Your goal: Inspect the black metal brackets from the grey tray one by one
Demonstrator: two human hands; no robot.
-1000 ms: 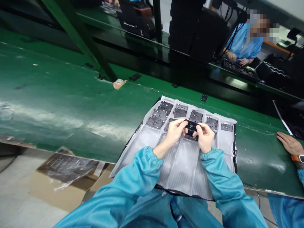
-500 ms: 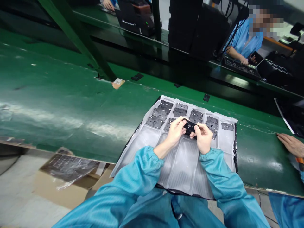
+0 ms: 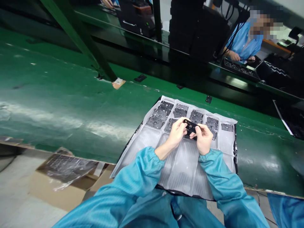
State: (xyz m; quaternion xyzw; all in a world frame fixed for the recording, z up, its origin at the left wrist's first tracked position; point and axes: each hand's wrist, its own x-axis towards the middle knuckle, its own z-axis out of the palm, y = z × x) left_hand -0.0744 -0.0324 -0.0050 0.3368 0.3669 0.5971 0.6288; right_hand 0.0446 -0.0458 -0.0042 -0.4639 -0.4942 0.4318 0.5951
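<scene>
Both hands meet over a clear plastic tray (image 3: 180, 164) that lies on the green conveyor belt. My left hand (image 3: 176, 133) and my right hand (image 3: 203, 138) pinch one small black flat part (image 3: 190, 126) between their fingertips, a little above the tray. Several dark grey parts of the same kind (image 3: 163, 112) lie in the tray's far rows. The near rows of the tray hold nothing. Teal sleeves cover both my forearms.
The green belt (image 3: 59, 95) runs left to right. A green steel strut (image 3: 78, 34) slants across the back left. Loose black parts (image 3: 140, 78) lie on the belt's far edge. A person in blue works at a black tray (image 3: 239, 68) at the back right. Cardboard and plastic film (image 3: 64, 171) lie below left.
The part has turned slightly between my fingertips. A neighbour's hand that rested on the belt at the right edge has gone out of view.
</scene>
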